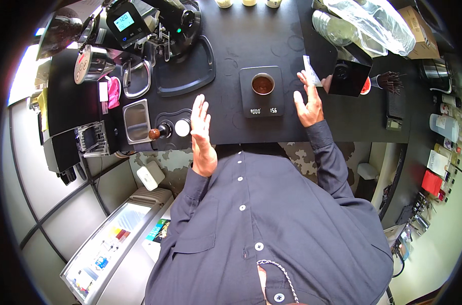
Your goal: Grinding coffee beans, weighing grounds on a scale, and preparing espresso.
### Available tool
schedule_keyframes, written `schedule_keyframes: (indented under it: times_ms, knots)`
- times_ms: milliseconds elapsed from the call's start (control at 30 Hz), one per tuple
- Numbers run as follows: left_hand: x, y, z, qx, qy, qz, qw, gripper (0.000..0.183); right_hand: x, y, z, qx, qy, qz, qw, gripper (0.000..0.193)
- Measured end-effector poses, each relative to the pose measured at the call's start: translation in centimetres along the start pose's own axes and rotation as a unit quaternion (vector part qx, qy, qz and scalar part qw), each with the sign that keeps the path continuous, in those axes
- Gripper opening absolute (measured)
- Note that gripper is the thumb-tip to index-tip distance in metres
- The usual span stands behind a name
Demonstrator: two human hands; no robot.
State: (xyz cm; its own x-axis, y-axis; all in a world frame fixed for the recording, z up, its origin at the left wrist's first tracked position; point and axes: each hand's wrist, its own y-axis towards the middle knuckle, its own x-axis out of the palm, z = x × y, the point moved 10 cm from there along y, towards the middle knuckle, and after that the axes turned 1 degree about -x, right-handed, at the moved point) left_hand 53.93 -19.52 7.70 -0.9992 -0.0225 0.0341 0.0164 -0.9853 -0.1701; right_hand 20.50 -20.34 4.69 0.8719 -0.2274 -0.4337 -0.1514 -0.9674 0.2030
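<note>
A black digital scale (261,104) lies on the dark counter in front of me. On it stands a small round metal cup (263,85) with brown ground coffee inside. My left hand (204,147) is raised left of the scale at the counter's front edge, fingers stretched, holding nothing. My right hand (310,105) is held up to the right of the scale, fingers extended and thumb apart. Behind its fingertips is a whitish strip-like packet (311,71); whether they touch it I cannot tell.
At the back left stands a black machine with a lit screen (123,21), beside a black tray (185,76). A metal container (137,122), a wooden-knobbed tool (154,133) and a white round item (182,128) sit front left. Plastic-wrapped containers (368,23) and dark straws (390,81) are right.
</note>
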Motion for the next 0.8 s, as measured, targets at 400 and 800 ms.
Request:
schedule_keyframes:
  times_ms: [400, 800]
  knots:
    - [3.4, 0.2, 3.7, 0.026, 0.047, -0.038, 0.998, 0.129, -0.5, -1.2, 1.4, 0.031, 0.025, 0.020, 0.999, 0.056]
    - [2.5, -1.4, 6.0, 0.132, 0.122, -0.089, 0.980, 0.093, 6.5, 2.0, -6.9, -0.123, -0.215, 0.001, 0.969, 0.085]
